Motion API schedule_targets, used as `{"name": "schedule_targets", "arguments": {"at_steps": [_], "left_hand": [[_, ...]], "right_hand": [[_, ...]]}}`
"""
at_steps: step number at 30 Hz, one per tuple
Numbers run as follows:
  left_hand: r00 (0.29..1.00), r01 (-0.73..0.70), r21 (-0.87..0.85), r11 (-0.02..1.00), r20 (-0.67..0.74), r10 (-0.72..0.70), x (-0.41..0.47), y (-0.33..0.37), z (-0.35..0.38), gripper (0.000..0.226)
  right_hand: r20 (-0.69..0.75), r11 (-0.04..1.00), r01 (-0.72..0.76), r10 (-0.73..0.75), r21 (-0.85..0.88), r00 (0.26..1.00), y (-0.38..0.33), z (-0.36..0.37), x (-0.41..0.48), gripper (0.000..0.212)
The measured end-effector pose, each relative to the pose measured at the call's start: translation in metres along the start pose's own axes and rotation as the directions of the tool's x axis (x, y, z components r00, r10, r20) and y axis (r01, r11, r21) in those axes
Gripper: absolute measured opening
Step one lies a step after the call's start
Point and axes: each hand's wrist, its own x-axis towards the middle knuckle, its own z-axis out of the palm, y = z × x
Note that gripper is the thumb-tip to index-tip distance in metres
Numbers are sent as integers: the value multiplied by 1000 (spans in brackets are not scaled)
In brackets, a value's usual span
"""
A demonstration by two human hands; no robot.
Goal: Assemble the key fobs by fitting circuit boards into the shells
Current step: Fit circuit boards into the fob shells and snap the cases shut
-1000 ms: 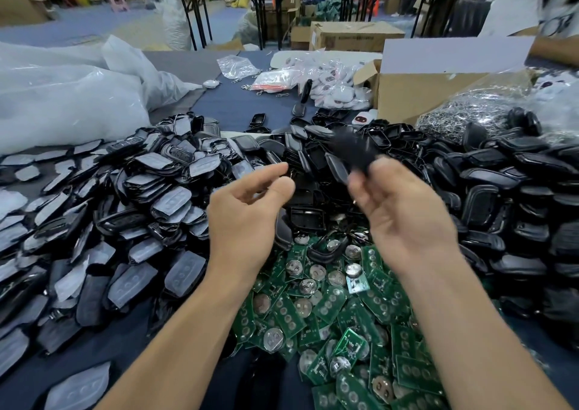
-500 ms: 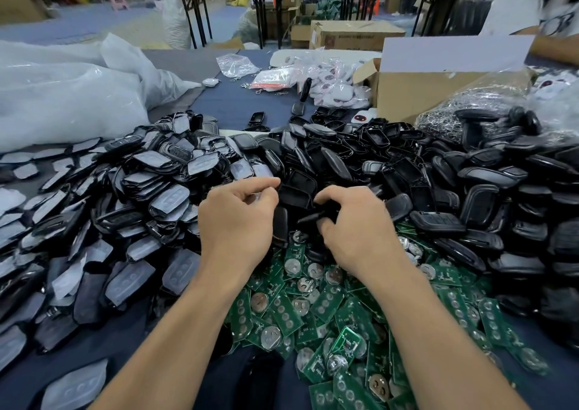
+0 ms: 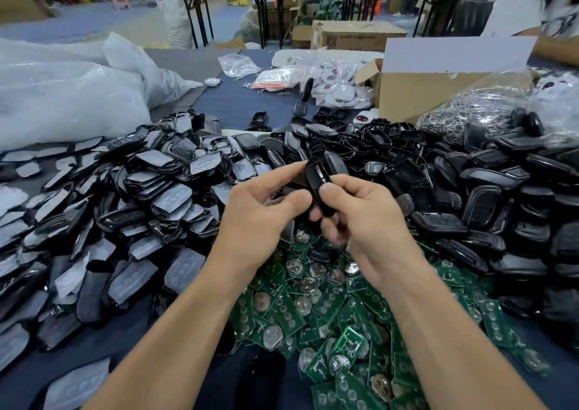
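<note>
**Q:** Head view, bottom of the frame: what lies nearest?

**A:** A heap of green circuit boards [image 3: 329, 315], many carrying round coin cells, on a dark blue table [image 3: 232, 102]. Both forearms pass over it.

**Q:** And at centre frame?

**A:** The two hands meet above the boards and share one black shell [image 3: 316, 181], held nearly upright, clear of the heaps. The left hand [image 3: 260, 218] pinches it: forefinger on the upper end, thumb against the side. The right hand [image 3: 366, 221] clamps its thumb on the shell's face. Its other fingers curl beneath, too blurred to tell what they touch.

**Q:** To either side?

**A:** At left of frame, a pile of grey pads [image 3: 125, 206]. At right of frame, a pile of black shells [image 3: 485, 190].

**Q:** Farther back?

**A:** Upper left, white plastic bags [image 3: 62, 96]. Upper right, an open cardboard box [image 3: 423, 96] with a clear bag of metal rings [image 3: 470, 109] just beside it.
</note>
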Motion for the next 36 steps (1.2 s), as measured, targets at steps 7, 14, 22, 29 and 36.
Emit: {"name": "schedule_targets", "arguments": {"at_steps": [7,14,22,29,36], "left_hand": [[973,212,-408,888,168,-155,6,2,-9,34],[957,285,-498,819,96,-275,12,2,-30,49],[940,333,-506,796,108,-325,13,-1,-31,36],[939,340,-464,818,114,-325,13,-3,-27,35],[937,350,-436,829,181,-300,13,-6,-26,42]], "right_hand": [[-8,888,73,-86,-455,996,3,2,-2,46],[80,271,60,65,-961,995,0,3,-8,32],[145,564,75,79,-822,986,-5,-2,-9,19],[-8,990,-126,127,59,992,-10,-6,-5,26],[-160,993,-79,92,86,983,-7,-7,2,24]]}}
